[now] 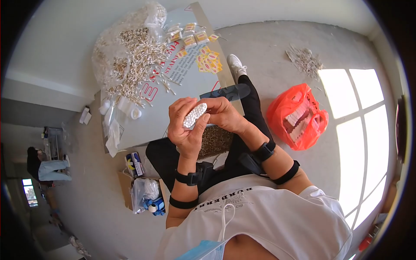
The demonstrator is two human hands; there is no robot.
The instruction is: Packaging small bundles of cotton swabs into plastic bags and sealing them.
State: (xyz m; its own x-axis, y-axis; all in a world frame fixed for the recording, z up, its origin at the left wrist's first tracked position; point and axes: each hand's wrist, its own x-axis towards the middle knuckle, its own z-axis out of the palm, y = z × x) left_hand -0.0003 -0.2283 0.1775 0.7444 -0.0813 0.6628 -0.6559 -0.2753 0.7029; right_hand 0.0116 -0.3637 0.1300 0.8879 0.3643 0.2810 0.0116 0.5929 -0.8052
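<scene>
The cotton swab bundle (195, 115) is clamped in the left grip (182, 130), tips up, its oval face slanting toward the right grip (226, 115) just beside it; whether that one pinches, I cannot tell.

The person's bare left hand (186, 135) is cupped in a grip, its bent fingers (177, 109) curling over at the far left and its thumb raised along the right side, above a left forearm (184, 191) that runs almost straight from near to far. The bare right hand (226, 115) meets it from the right, fingers bent and pointing left, while the right forearm (279, 162) slants from near right to far left.
</scene>
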